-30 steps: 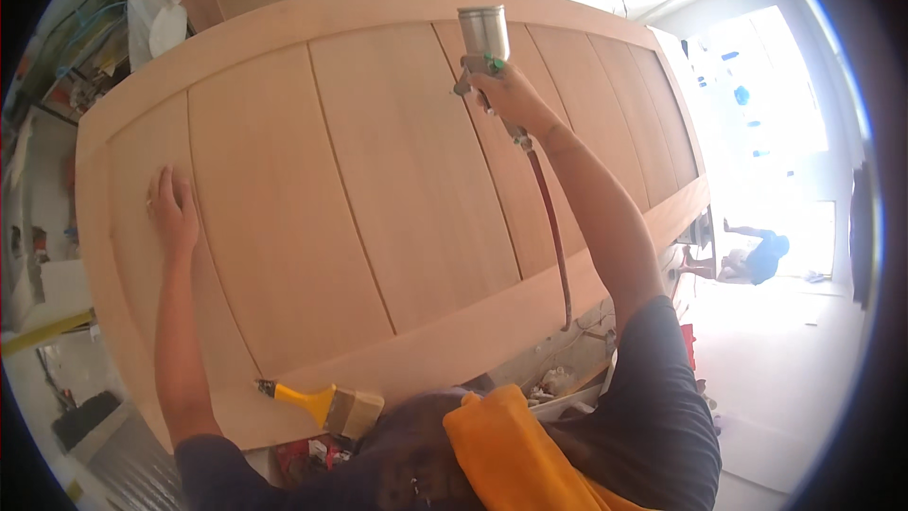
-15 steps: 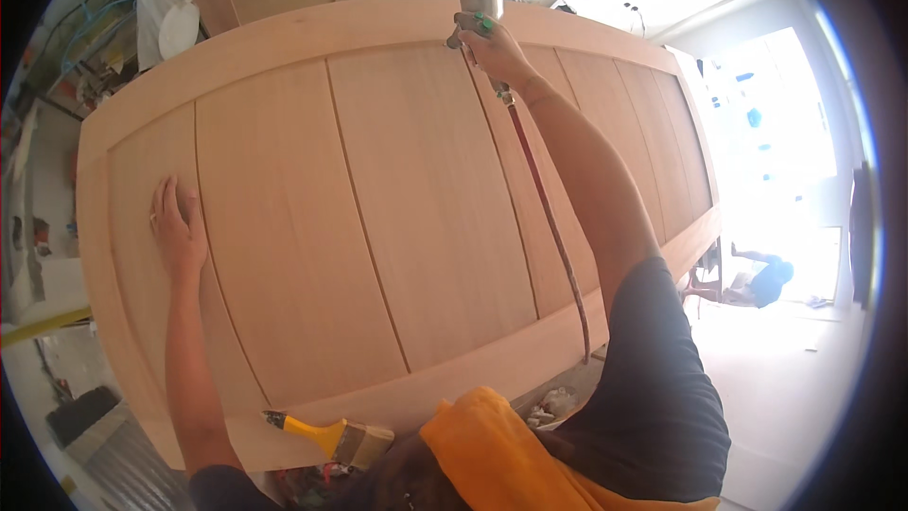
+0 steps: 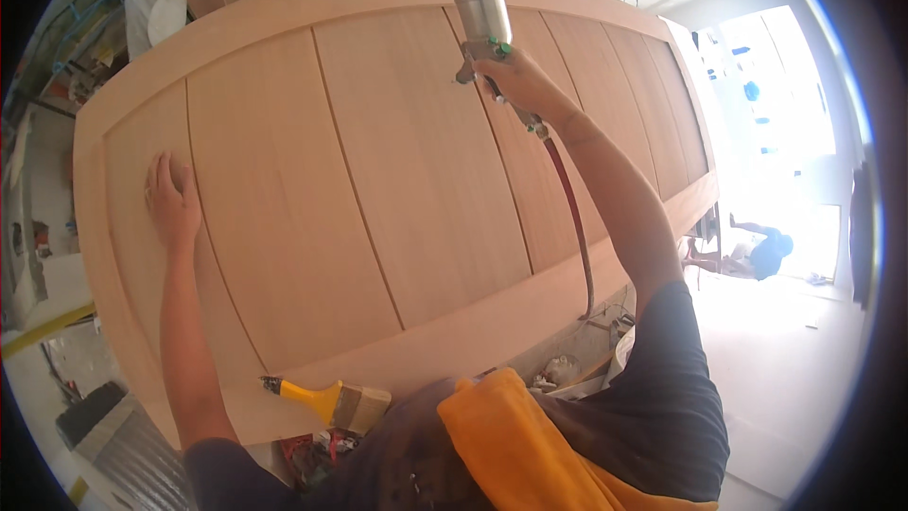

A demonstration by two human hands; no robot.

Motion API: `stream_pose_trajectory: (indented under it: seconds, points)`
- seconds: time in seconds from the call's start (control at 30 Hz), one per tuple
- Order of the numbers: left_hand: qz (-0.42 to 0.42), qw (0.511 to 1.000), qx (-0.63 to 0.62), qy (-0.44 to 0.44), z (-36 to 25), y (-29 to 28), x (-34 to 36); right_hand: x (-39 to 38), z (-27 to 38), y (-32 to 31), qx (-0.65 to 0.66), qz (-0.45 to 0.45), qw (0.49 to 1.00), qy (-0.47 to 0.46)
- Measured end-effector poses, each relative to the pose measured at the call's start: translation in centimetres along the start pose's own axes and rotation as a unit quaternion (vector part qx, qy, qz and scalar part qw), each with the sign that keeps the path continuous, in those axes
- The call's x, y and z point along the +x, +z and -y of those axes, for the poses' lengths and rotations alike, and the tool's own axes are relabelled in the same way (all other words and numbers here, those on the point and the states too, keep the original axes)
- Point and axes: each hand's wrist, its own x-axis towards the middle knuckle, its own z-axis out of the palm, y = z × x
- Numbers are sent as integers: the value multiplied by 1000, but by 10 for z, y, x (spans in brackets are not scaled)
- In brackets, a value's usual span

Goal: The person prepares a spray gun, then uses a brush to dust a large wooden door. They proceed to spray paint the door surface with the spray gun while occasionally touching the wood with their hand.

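Note:
In my right hand (image 3: pixel 520 83) is a spray gun (image 3: pixel 490 49) with a silver cup on top, its nozzle pointing left over the wooden door panel (image 3: pixel 416 161). A dark red hose (image 3: pixel 572 199) runs from the gun's handle down across the panel to its near edge. My left hand (image 3: pixel 174 203) rests on the panel's left end, fingers stretched out and slightly bent. Dark grooves divide the panel into boards within a raised frame. On the near frame edge lies a paintbrush (image 3: pixel 331 404) with a yellow handle, close to my body.
An orange cloth (image 3: pixel 515 435) hangs over my front. At the far left is a white plastic bag (image 3: pixel 151 14). Grey corrugated sheeting (image 3: pixel 132 449) lies at the lower left. Another person (image 3: pixel 761 251) is low down at the right by a bright opening.
My right hand has brought the spray gun nearer and a little to the right, and the hose bends more. My left hand stays on the panel. The view has shifted slightly.

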Motion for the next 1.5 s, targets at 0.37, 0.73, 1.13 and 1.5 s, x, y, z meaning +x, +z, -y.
stream_pose_trajectory:
  seconds: [0.37,0.73,1.13,1.5]
  points:
    - [-48,998,17,46,20,18,4,-158,-34,20,22,29,999,35]
    - [-19,999,-16,25,6,3,4,-266,-31,44,34,122,984,126]
    - [2,1000,0,-7,21,21,6,-135,5,39,16,47,998,37]
    - [18,1000,0,-21,-10,-9,2,40,20,12,19,-33,995,-90]
